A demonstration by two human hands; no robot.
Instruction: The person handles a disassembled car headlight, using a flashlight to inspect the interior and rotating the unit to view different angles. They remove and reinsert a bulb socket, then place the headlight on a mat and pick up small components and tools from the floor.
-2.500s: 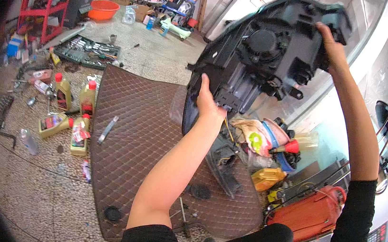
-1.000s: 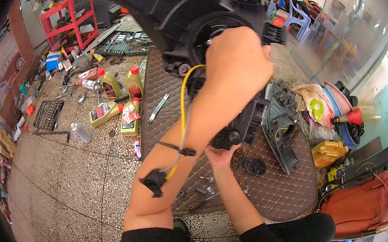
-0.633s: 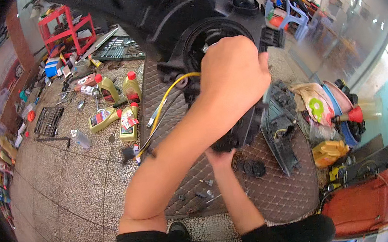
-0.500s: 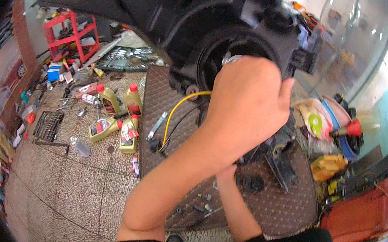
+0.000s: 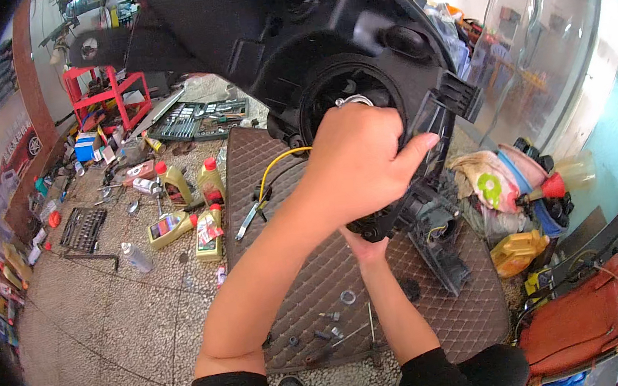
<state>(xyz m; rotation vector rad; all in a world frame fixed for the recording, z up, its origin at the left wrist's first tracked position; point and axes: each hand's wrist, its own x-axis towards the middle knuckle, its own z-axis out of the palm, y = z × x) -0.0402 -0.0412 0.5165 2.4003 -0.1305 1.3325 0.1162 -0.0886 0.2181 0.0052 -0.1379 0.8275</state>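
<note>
A large black car headlight housing (image 5: 268, 34) is held tilted above a brown quilted mat (image 5: 288, 279), its round opening facing me. My left hand (image 5: 358, 157) reaches into that opening, back of the hand up, fingers curled down out of sight, thumb sticking out to the right. Just past the knuckles shows a silver metal ring (image 5: 353, 100); whether the fingers hold it is hidden. Beneath the housing, my right hand (image 5: 366, 247) grips its lower edge, fingers mostly covered. A yellow wire (image 5: 275, 164) with a connector hangs from the left of the opening.
On the mat lie a screwdriver (image 5: 341, 343), small bolts (image 5: 331, 315) and a ring (image 5: 347, 297). Oil bottles (image 5: 173, 185), a socket set (image 5: 84, 228) and a spray can (image 5: 135, 256) are at left. Rightward are a yellow jug (image 5: 519, 253) and red seat (image 5: 582, 314).
The housing and both hands sit slightly further left in the picture. My left thumb has spread away from the hand, and more of the opening and the silver ring shows.
</note>
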